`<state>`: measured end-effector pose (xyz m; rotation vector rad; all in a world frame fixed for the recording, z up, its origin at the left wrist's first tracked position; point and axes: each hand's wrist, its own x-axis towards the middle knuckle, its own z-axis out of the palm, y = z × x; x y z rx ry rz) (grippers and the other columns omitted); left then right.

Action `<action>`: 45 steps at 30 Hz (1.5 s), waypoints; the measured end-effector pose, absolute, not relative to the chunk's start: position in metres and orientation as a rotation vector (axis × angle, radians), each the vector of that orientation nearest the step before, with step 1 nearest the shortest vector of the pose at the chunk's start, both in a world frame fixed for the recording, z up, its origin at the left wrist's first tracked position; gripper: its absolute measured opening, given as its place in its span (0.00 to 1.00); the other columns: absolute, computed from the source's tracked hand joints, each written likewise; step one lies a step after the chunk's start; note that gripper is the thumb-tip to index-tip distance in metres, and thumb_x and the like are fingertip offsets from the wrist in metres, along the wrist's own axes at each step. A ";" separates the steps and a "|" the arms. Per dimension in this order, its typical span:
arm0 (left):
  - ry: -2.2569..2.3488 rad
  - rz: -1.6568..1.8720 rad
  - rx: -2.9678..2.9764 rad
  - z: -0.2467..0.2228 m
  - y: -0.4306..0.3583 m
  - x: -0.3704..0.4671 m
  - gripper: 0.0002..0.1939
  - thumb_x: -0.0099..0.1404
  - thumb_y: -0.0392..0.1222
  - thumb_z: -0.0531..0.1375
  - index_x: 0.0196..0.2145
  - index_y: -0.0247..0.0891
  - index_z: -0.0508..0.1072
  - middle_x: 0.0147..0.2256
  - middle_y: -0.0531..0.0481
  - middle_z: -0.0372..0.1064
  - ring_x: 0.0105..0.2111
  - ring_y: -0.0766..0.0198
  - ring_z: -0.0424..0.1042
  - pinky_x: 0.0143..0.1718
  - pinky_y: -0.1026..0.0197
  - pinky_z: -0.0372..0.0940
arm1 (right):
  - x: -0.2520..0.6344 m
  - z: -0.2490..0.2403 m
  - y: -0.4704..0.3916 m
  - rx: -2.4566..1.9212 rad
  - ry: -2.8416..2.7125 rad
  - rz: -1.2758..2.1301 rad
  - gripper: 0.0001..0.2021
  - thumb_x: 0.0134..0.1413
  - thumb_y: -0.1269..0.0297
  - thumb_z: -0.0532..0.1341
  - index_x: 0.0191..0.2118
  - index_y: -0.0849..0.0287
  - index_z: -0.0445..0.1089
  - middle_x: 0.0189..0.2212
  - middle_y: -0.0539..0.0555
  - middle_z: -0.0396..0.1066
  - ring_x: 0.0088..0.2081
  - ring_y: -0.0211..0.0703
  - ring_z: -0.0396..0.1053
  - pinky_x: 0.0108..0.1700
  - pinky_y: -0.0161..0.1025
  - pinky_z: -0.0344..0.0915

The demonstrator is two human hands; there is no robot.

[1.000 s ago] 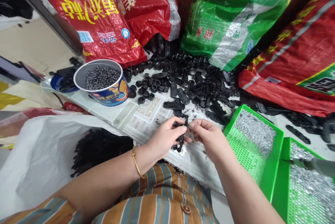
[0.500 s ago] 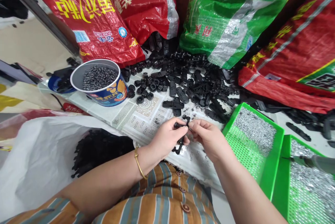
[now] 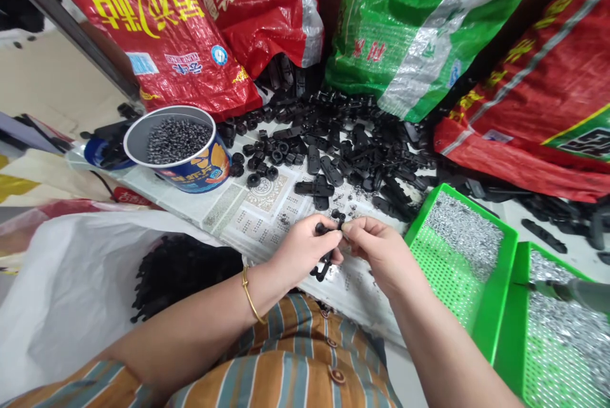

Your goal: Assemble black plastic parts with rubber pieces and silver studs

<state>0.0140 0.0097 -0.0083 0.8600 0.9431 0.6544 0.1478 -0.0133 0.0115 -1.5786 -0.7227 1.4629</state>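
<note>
My left hand (image 3: 305, 248) is wrapped round a black plastic part (image 3: 325, 269) with knobbed ends, held above the near edge of the table. Thumb and fingertips of my right hand (image 3: 376, 244) are pinched together against the upper end of that part. Whatever lies between those fingertips is hidden. Just beyond my hands, flat black plastic pieces (image 3: 314, 189) lie crosswise on the patterned tabletop (image 3: 267, 217).
Black parts (image 3: 352, 135) are heaped before red (image 3: 190, 33) and green (image 3: 405, 46) sacks. A blue tub (image 3: 195, 173) of small dark pieces stands left. Green trays (image 3: 505, 268) of small silvery metal pieces sit right, with a screwdriver-like tool (image 3: 572, 292) over one. A white sack (image 3: 61, 281) holds black parts.
The view has shifted slightly. Both hands keep nearly the same hold on the black plastic part, its lower end a little further left.
</note>
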 end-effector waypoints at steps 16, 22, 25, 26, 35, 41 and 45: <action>0.958 0.620 0.907 -0.007 0.010 0.013 0.05 0.55 0.37 0.56 0.31 0.38 0.64 0.17 0.55 0.66 0.20 0.68 0.67 0.27 0.64 0.61 | 0.147 0.013 -0.017 -1.610 -0.735 1.395 0.13 0.37 0.57 0.67 0.21 0.61 0.67 0.16 0.47 0.65 0.19 0.32 0.57 0.25 0.33 0.55; 0.993 0.643 1.000 -0.011 0.008 0.011 0.03 0.55 0.36 0.56 0.30 0.38 0.64 0.17 0.55 0.66 0.20 0.67 0.66 0.28 0.63 0.63 | 0.146 0.013 -0.014 -1.631 -0.770 1.438 0.14 0.37 0.56 0.67 0.21 0.61 0.67 0.18 0.48 0.67 0.20 0.32 0.59 0.25 0.34 0.55; 0.985 0.651 0.981 -0.014 0.008 0.011 0.02 0.55 0.36 0.55 0.29 0.37 0.65 0.15 0.56 0.65 0.19 0.67 0.66 0.26 0.63 0.62 | 0.147 0.009 -0.016 -1.587 -0.759 1.498 0.14 0.38 0.55 0.67 0.22 0.61 0.66 0.18 0.48 0.67 0.20 0.33 0.61 0.25 0.34 0.55; 0.974 0.652 0.961 -0.014 0.008 0.012 0.02 0.54 0.36 0.55 0.29 0.37 0.65 0.15 0.55 0.65 0.18 0.67 0.66 0.25 0.64 0.62 | 0.147 0.008 -0.016 -1.574 -0.752 1.522 0.14 0.39 0.55 0.67 0.23 0.61 0.66 0.19 0.48 0.67 0.20 0.34 0.62 0.26 0.34 0.56; 0.921 0.641 0.625 -0.006 0.009 0.015 0.02 0.52 0.33 0.56 0.26 0.35 0.63 0.20 0.53 0.66 0.15 0.69 0.65 0.20 0.62 0.64 | 0.149 0.000 -0.022 -1.471 -0.598 1.647 0.14 0.42 0.56 0.66 0.21 0.61 0.65 0.20 0.48 0.66 0.21 0.33 0.64 0.25 0.32 0.57; 0.907 0.638 0.598 -0.003 0.010 0.016 0.03 0.51 0.32 0.55 0.26 0.35 0.63 0.18 0.53 0.65 0.14 0.68 0.64 0.18 0.64 0.63 | 0.145 -0.002 -0.028 -1.441 -0.613 1.564 0.13 0.43 0.57 0.65 0.22 0.60 0.65 0.20 0.49 0.67 0.20 0.34 0.63 0.26 0.35 0.59; 0.899 0.598 0.516 -0.002 0.009 0.015 0.03 0.51 0.33 0.55 0.26 0.35 0.63 0.18 0.53 0.65 0.14 0.68 0.64 0.18 0.64 0.63 | 0.141 -0.002 -0.032 -1.400 -0.625 1.524 0.12 0.47 0.57 0.63 0.23 0.60 0.65 0.18 0.49 0.67 0.20 0.36 0.64 0.27 0.36 0.60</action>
